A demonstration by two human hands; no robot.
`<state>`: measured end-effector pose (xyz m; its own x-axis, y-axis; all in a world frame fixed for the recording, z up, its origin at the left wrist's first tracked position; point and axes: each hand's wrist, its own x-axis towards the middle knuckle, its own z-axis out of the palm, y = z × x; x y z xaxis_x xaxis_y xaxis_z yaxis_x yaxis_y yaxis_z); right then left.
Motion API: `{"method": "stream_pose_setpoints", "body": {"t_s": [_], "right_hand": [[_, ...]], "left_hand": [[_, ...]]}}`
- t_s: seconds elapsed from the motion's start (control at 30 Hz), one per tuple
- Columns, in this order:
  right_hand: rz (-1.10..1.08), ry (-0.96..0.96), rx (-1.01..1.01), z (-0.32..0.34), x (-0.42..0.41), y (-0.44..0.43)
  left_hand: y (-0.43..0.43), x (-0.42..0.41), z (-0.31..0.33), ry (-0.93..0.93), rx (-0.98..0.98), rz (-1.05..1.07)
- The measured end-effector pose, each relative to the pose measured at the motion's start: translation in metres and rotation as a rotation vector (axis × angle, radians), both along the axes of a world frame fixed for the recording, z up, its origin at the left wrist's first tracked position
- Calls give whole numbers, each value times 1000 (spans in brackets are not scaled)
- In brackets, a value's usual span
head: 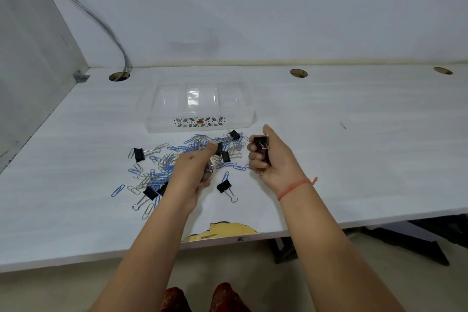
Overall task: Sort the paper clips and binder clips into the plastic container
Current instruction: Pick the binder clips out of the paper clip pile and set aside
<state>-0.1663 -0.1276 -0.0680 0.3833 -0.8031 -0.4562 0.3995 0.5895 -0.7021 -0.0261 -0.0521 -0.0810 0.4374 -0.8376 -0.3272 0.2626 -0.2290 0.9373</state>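
A clear plastic container [162, 119] with a leaf-patterned label stands on the white desk, just behind a spread of blue and silver paper clips [162, 172]. Black binder clips lie among them, one at the left [138, 154], one at the front left [149, 192], one at the front middle [224, 186]. My left hand [192, 172] hovers over the pile, closed around binder clips, with one black clip pinched at its thumb tip. My right hand [271, 159] is right of the pile, fingers closed on black binder clips [260, 145].
The desk [354, 159] has a chipped front edge [222, 232] and three round cable holes along the back [119, 76]. A cable [101, 23] drops into the left hole. A wall panel closes the left side. Dark table legs show under the right.
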Motion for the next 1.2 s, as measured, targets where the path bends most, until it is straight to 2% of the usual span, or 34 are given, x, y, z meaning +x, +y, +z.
{"method": "stream_pose_setpoints", "body": {"t_s": [0.07,0.1,0.23,0.3,0.43,0.57,0.67,0.77,1.03,1.2], "right_hand": [[-32,-137,91,-3,-4,1],[-39,-174,114,-5,-6,1],[9,-146,91,-6,-9,7],[123,30,-39,-3,-9,15],[360,500,-475,1,-2,35],[355,759,-857,-7,9,44],[288,867,-1007,-14,14,42],[253,900,-1066,-17,16,35],[356,819,-1135,-15,12,28],[357,826,-1145,-20,16,27]], "left_hand": [[0,-5,0,140,27,-9],[0,-7,-1,137,36,-25],[2,-11,-2,-23,28,-21],[1,-13,0,-113,16,19],[-1,-12,5,-164,5,55],[-2,-9,13,-96,52,11],[0,-5,20,-11,62,-46],[2,0,27,33,55,-77],[6,19,37,19,77,-247],[5,26,34,67,84,-243]]}}
